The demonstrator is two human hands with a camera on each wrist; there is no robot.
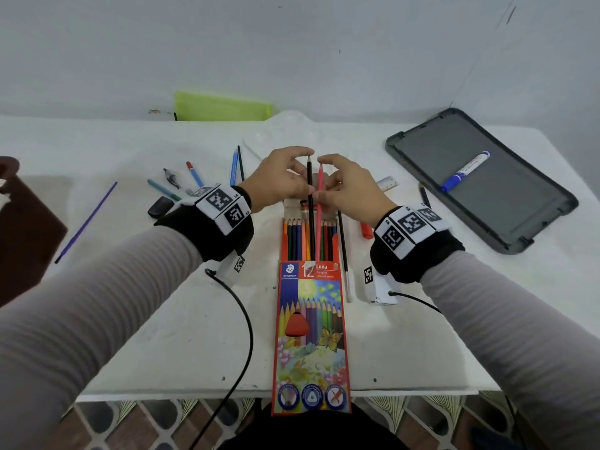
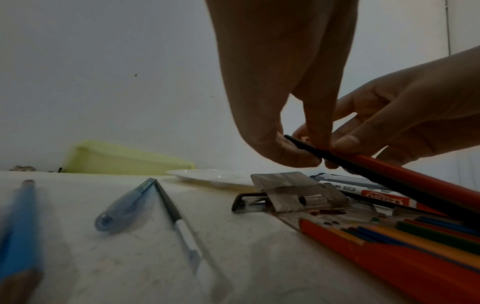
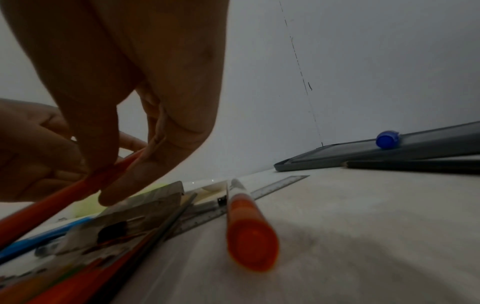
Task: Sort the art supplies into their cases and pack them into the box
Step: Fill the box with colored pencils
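An orange pencil case (image 1: 311, 336) lies open mid-table, with several coloured pencils (image 1: 297, 238) in its mouth. My left hand (image 1: 302, 172) pinches a black pencil (image 1: 310, 206) between thumb and forefinger; its lower end sits among the others in the case. Just to the right, my right hand (image 1: 325, 178) pinches a pink pencil (image 1: 320, 193), which is also partly in the case. The left wrist view shows the left hand's fingertips (image 2: 315, 144) on the black pencil (image 2: 363, 167). The right wrist view shows the right hand's fingers (image 3: 103, 156) on the pink pencil (image 3: 52, 205).
A grey case lid (image 1: 519, 203) with a blue marker (image 1: 466, 172) lies at right. An orange marker (image 1: 366, 230), a brush (image 1: 343, 251) and a ruler (image 1: 388, 183) lie beside the case. Several pens (image 1: 194, 173), a black eraser (image 1: 159, 206) and a purple stick (image 1: 86, 222) lie left; a green box (image 1: 224, 107) stands behind.
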